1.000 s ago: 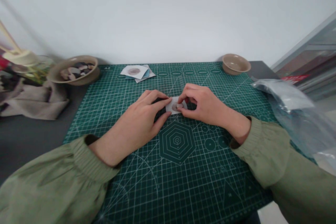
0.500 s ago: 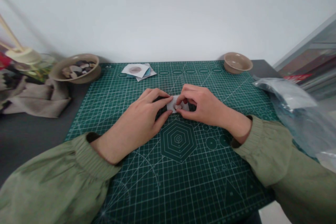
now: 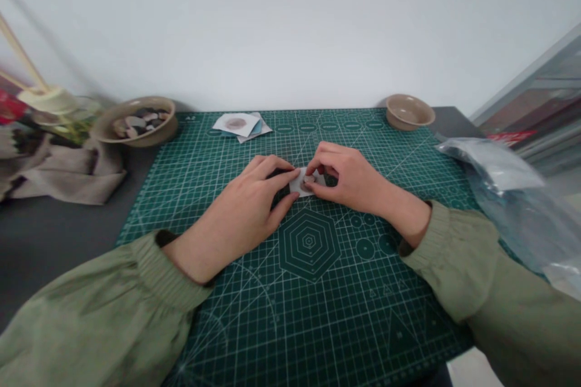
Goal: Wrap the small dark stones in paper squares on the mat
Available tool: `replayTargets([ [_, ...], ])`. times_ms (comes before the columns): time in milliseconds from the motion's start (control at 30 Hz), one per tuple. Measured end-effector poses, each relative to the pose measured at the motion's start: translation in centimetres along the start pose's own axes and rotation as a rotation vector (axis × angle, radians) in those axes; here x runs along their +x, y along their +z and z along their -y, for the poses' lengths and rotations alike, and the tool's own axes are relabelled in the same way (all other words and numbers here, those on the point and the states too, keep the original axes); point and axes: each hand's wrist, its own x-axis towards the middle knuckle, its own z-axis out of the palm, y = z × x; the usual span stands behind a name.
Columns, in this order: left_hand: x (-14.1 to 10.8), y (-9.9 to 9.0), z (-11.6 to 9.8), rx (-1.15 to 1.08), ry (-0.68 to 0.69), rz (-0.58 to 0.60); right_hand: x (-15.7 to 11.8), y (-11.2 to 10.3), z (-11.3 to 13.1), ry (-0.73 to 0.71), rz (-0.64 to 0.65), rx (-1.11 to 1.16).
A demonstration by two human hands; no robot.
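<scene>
A small white card [image 3: 297,185] lies flat on the green cutting mat [image 3: 254,326] at the centre. My left hand [image 3: 245,211] grips its left edge, index finger at the top corner and thumb at the lower one. Over the card, my right hand [image 3: 347,174] pinches a small pale stone [image 3: 309,179] between thumb and index finger. The stone is at the card's surface; whether it rests fully on it I cannot tell. Part of the card's right side is hidden by my right fingers.
At the back left stands a brown bowl [image 3: 170,127] of mixed stones, at the back right another brown bowl [image 3: 410,113]. Several picture cards [image 3: 236,124] lie stacked near the wall. A clear plastic bag [image 3: 508,187] overlaps the mat's right edge; beige cloth [image 3: 68,172] lies left.
My right fingers have shifted slightly on the stone, and more of it shows now. My left hand stays on the card's edge. The whole view has moved a little.
</scene>
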Motion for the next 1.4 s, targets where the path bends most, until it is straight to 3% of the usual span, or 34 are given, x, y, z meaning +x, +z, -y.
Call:
replayTargets([
  [400,0.0,-0.1,0.2,-0.01,-0.005,0.018,-0.6,-0.1,-0.1,-0.047,0.049,0.012],
  [600,-0.1,-0.4,-0.5,-0.021,-0.043,0.03,-0.8,-0.7,-0.3,-0.002,0.052,-0.011],
  [1033,-0.2,-0.8,-1.1,-0.032,-0.069,0.047,-0.2,0.7,0.2,-0.022,0.019,-0.021],
  [1400,-0.1,-0.4,-0.5,-0.027,-0.04,0.025,-1.1,-0.6,-0.1,-0.017,0.059,-0.022],
])
